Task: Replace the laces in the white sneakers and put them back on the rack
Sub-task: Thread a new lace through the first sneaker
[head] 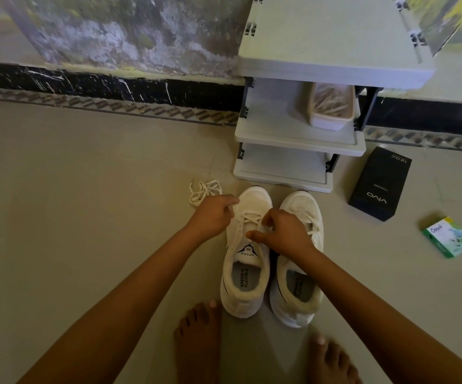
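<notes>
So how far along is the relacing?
Done: a loose lace lies on the floor, likely pulled out. In hand: left hand and right hand pinch the lace on the left sneaker. Left: right sneaker shows laces, old or new unclear; both stand off the rack.

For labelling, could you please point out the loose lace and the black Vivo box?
loose lace [204, 189]: head view, strand in its coil.
black Vivo box [379, 184]: head view, its top face.

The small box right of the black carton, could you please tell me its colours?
The small cardboard box is green and white with some purple; head view.
</notes>
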The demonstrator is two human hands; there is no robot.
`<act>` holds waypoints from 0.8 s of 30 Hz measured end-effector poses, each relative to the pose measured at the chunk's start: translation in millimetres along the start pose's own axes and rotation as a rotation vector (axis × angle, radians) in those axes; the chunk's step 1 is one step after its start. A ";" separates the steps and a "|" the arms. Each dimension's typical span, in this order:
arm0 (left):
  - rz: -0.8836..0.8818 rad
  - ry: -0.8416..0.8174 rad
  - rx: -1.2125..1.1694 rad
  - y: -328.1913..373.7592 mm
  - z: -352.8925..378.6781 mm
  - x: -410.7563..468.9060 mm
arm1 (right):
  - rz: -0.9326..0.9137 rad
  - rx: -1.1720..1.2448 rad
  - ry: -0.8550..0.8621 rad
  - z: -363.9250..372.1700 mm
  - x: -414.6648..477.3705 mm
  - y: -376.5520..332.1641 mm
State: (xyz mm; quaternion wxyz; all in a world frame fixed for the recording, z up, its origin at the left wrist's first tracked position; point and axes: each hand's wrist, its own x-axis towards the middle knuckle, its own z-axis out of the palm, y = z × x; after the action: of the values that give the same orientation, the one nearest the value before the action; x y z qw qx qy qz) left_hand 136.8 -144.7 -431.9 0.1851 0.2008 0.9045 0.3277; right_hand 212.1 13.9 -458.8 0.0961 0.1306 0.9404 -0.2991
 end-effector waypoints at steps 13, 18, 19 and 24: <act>0.017 0.082 0.052 15.7 33.0 -18.3 | 0.120 -0.063 -0.049 -8.9 -9.0 -17.6; 0.027 0.115 0.019 17.2 37.7 -20.7 | 0.271 0.299 -0.084 -16.7 -6.9 -8.9; 0.034 0.122 0.004 17.3 37.9 -20.8 | 0.291 0.351 -0.084 -17.2 -6.7 -7.5; 0.045 0.111 -0.040 16.4 38.3 -18.4 | 0.315 0.460 -0.092 -16.8 -6.3 -6.2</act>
State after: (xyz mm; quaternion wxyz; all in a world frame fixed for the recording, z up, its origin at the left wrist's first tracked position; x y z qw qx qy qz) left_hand 174.3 -122.2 -444.7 0.1313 0.1987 0.9018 0.3604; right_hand 214.5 17.7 -440.3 0.1521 0.2798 0.8105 -0.4915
